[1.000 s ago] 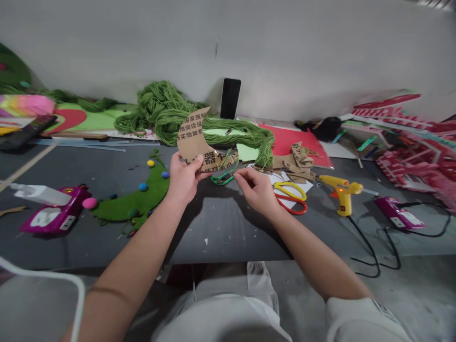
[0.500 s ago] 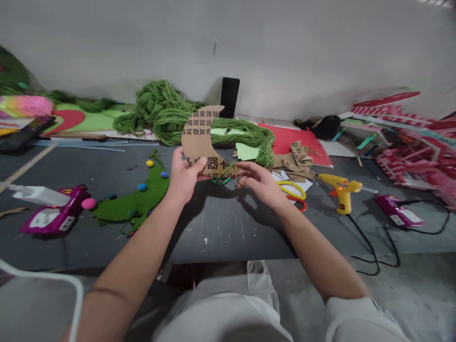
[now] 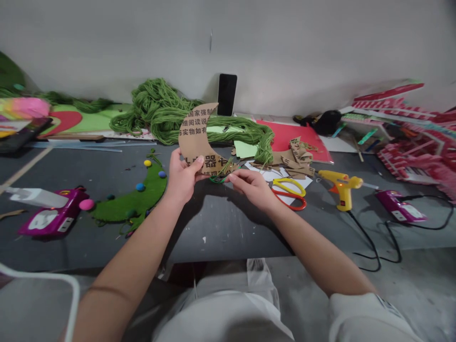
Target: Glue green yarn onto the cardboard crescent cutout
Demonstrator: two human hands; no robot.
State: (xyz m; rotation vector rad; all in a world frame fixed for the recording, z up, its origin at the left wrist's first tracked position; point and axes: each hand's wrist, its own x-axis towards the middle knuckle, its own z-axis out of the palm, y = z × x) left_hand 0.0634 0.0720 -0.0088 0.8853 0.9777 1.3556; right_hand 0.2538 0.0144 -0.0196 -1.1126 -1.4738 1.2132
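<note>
My left hand point(image 3: 181, 175) grips a brown cardboard crescent point(image 3: 194, 142) with printed black characters, its thumb on the front face. The crescent is held up above the dark table. At its lower right tip, my right hand point(image 3: 247, 185) is closed in a pinch on a strand of green yarn point(image 3: 225, 167) that lies over the cardboard. A bit of bright green loop point(image 3: 216, 179) shows under the crescent's lower edge. Beside my left forearm lies a green crescent point(image 3: 131, 202) decorated with coloured pompoms. Scissors point(image 3: 290, 190) with yellow and red handles rest right of my right hand.
Behind the hands lies a heap of green yarn point(image 3: 160, 114), with a phone point(image 3: 227, 95) propped at the wall. Cardboard scraps point(image 3: 297, 161), a yellow glue gun point(image 3: 342, 187) and a purple box point(image 3: 401, 206) with a cable are on the right. Another purple box point(image 3: 53, 216) stands left.
My right hand has closed from loosely curled fingers into a pinch at the crescent's lower tip. It moved slightly left, uncovering more of the scissors. The view has shifted slightly.
</note>
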